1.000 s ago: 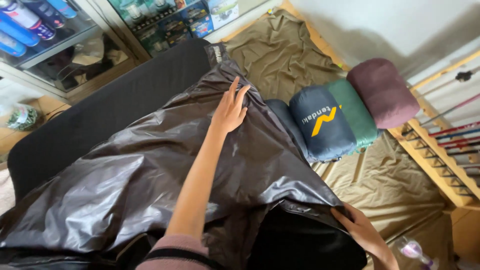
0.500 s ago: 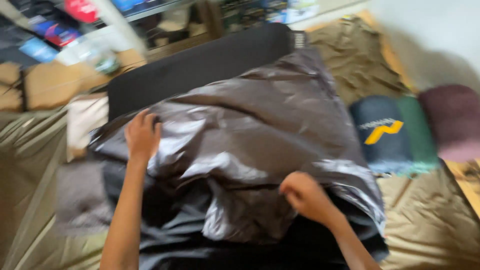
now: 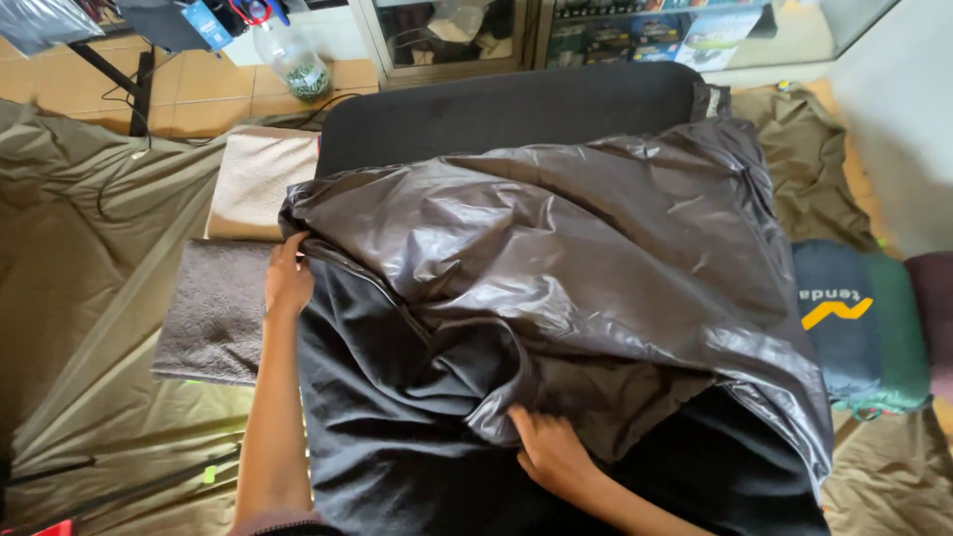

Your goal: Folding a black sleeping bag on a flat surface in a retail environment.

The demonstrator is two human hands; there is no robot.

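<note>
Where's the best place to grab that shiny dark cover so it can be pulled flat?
Probably the cover at its left corner edge, where the left hand already pinches it, coming from the left. There the edge lies free and thin over the towel side; the middle is bunched into folds near the right hand.

Grey towel and beige towel stacked at left on olive groundsheet. Rolled stuff sacks at right. Clear bottle on tiled floor. Glass cabinet behind.
</note>
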